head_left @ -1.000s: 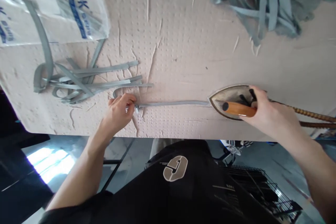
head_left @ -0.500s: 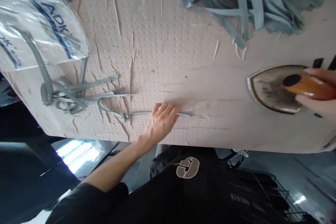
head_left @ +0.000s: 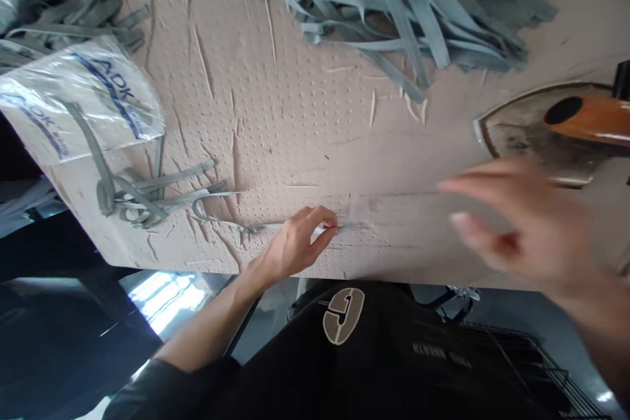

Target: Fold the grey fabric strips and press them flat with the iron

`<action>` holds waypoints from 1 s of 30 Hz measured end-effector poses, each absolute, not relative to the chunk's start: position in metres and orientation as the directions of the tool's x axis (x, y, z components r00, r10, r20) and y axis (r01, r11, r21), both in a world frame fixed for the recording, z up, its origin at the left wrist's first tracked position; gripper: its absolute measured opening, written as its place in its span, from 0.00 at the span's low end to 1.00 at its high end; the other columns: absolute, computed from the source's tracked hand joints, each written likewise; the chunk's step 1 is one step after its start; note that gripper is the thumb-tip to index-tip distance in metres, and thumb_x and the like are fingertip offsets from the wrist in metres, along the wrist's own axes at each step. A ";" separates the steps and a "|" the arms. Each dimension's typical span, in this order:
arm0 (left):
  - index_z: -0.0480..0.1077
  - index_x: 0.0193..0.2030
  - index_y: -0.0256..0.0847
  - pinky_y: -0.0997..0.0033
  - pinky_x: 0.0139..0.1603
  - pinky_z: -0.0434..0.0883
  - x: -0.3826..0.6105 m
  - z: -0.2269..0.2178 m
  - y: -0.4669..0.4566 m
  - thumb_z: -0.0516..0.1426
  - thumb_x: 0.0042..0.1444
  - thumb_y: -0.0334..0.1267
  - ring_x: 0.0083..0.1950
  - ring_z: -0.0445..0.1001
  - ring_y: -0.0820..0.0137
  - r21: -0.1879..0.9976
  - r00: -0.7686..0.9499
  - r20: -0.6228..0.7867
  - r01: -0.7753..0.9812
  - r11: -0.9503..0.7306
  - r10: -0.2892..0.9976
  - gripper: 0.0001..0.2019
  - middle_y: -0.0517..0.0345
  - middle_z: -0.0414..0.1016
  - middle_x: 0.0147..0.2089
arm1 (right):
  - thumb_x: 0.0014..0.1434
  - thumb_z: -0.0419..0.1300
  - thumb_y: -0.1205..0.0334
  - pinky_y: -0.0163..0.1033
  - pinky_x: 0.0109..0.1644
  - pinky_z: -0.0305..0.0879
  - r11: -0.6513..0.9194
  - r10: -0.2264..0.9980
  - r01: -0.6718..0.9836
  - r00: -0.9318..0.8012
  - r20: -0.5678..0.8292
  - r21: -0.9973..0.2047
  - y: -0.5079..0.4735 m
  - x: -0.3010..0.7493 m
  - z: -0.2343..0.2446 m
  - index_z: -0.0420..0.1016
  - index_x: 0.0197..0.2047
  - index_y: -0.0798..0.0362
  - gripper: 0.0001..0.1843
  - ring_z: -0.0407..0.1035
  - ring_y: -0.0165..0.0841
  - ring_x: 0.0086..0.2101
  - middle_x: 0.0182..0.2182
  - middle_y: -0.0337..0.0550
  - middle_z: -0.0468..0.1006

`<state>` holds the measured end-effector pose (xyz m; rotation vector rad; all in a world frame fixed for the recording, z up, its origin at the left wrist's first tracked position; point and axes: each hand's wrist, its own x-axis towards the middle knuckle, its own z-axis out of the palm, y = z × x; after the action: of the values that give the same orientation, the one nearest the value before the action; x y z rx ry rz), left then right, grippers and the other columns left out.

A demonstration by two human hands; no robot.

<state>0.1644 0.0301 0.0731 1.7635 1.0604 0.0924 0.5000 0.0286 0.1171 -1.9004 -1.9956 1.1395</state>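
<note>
My left hand (head_left: pixel 300 241) pinches a flat grey strip (head_left: pixel 275 227) against a dimpled beige board (head_left: pixel 295 111), with the strip's curled end (head_left: pixel 199 210) lying to the hand's left. My right hand (head_left: pixel 516 223) is blurred by motion, its fingers apart and holding nothing. It hovers over the board just below a flat iron (head_left: pixel 534 131), whose metal soleplate shows under an orange wooden handle (head_left: pixel 590 117). The right end of the handle runs out of the frame.
A heap of grey strips (head_left: pixel 394 26) lies along the board's far side. A smaller bundle of strips (head_left: pixel 147 200) and a clear ADK plastic bag (head_left: pixel 83 95) lie at the left. My black shirt (head_left: pixel 344 348) and a wire rack (head_left: pixel 522 354) lie below the board's near edge.
My right hand has let go of the iron's handle and moved toward the board's near edge. The iron now stands apart from the strip, and my left hand has slid along the strip toward the right.
</note>
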 end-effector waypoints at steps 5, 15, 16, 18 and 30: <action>0.68 0.47 0.43 0.71 0.42 0.77 0.178 0.096 0.049 0.55 0.68 0.35 0.40 0.79 0.73 0.850 0.565 -0.474 0.493 0.184 0.676 0.04 0.58 0.79 0.40 | 0.71 0.54 0.49 0.35 0.41 0.68 -0.354 0.726 0.320 -0.498 -0.474 -0.879 0.033 0.412 0.097 0.79 0.46 0.51 0.17 0.73 0.29 0.38 0.39 0.40 0.81; 0.73 0.39 0.41 0.72 0.28 0.65 0.176 0.093 0.067 0.56 0.68 0.40 0.29 0.65 0.76 0.878 0.577 -0.477 0.340 0.336 0.663 0.08 0.61 0.72 0.30 | 0.70 0.55 0.55 0.31 0.29 0.57 -0.369 0.829 0.308 -0.319 -0.460 -0.877 0.030 0.396 0.102 0.73 0.35 0.53 0.14 0.67 0.26 0.30 0.29 0.37 0.74; 0.72 0.38 0.41 0.72 0.28 0.64 0.176 0.094 0.067 0.56 0.67 0.40 0.28 0.64 0.77 0.882 0.576 -0.471 0.329 0.339 0.668 0.08 0.61 0.71 0.30 | 0.70 0.55 0.54 0.32 0.29 0.58 -0.376 0.828 0.307 -0.311 -0.466 -0.874 0.030 0.394 0.103 0.73 0.35 0.52 0.14 0.67 0.26 0.31 0.29 0.37 0.75; 0.72 0.38 0.40 0.72 0.29 0.64 0.174 0.095 0.066 0.56 0.67 0.40 0.29 0.64 0.76 0.889 0.582 -0.457 0.301 0.345 0.673 0.08 0.61 0.71 0.31 | 0.69 0.56 0.53 0.32 0.31 0.60 -0.386 0.829 0.302 -0.301 -0.472 -0.871 0.030 0.389 0.106 0.74 0.38 0.52 0.14 0.69 0.27 0.32 0.31 0.38 0.76; 0.72 0.39 0.38 0.73 0.30 0.63 0.162 0.094 0.062 0.56 0.67 0.39 0.31 0.63 0.77 0.885 0.592 -0.452 0.208 0.416 0.667 0.08 0.61 0.70 0.31 | 0.70 0.57 0.59 0.31 0.28 0.58 -0.263 0.901 0.352 -0.244 -0.360 -0.898 0.025 0.374 0.111 0.74 0.36 0.51 0.11 0.67 0.23 0.28 0.27 0.34 0.76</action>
<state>0.1620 0.0617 0.0938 1.1395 0.9325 0.3481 0.3739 0.0255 0.1107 -1.5399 -1.5156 1.5285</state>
